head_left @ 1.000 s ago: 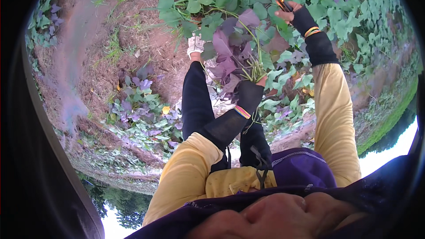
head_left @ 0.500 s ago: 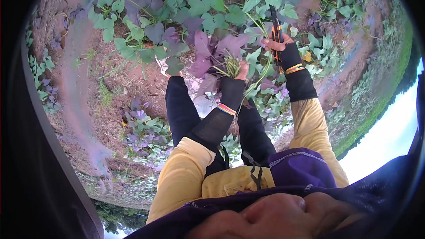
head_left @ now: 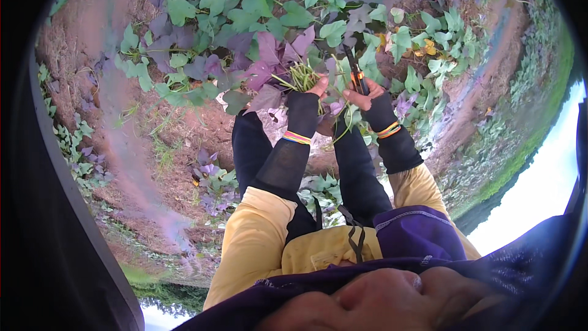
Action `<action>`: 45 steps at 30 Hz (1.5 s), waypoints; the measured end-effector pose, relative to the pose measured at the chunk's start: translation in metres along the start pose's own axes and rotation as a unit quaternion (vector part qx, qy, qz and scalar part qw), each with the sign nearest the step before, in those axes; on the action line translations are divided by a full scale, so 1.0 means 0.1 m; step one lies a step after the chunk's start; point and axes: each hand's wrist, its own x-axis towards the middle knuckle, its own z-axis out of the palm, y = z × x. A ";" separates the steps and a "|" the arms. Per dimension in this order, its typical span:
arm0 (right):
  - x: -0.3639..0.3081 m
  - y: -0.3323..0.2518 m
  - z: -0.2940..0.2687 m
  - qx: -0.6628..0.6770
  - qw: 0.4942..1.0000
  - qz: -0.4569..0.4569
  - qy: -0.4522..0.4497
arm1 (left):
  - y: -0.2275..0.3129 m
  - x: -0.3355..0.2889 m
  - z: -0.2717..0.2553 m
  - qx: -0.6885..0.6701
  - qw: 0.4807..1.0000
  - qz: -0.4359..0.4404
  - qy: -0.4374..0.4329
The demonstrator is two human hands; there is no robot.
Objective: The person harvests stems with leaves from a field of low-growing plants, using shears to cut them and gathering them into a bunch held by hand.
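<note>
My left hand (head_left: 312, 93), in a black sleeve with a coloured wristband, is closed around a bundle of green leaf stems (head_left: 300, 76) whose purple and green leaves spread out above and to the left. Close beside it on the right, my right hand (head_left: 362, 93) grips a pair of black scissors with orange marks (head_left: 354, 68), blades pointing up into the vine leaves. Both hands sit over a patch of green and purple vine leaves (head_left: 245, 18). My legs in black trousers (head_left: 248, 144) are below the hands.
Bare reddish-brown soil (head_left: 92, 37) runs along the left. More leafy vines (head_left: 441, 30) cover the ground to the right, with a soil furrow (head_left: 484, 67) beyond them. A small clump of purple leaves (head_left: 211, 178) grows beside my left leg.
My right hand with the scissors has come down and in from the upper right, ending next to my left hand. The view has tilted toward the leafy patch, and the stem bundle stays in my left hand.
</note>
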 end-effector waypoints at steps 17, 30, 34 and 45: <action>-0.21 -0.32 -1.13 -0.076 0.912 -0.216 0.340 | 0.06 0.03 -0.43 -0.029 0.996 -0.022 0.079; -0.17 0.30 0.65 -0.058 0.995 -0.074 0.016 | -0.18 -0.09 -0.40 -0.067 0.986 -0.085 -0.130; -0.08 -0.02 0.39 -0.005 0.990 -0.099 0.097 | -0.12 -0.21 -0.36 -0.090 0.975 -0.154 -0.130; 0.38 -0.42 0.97 0.122 0.964 0.076 -0.225 | 0.00 -0.59 -0.27 -0.392 0.805 -0.234 -0.379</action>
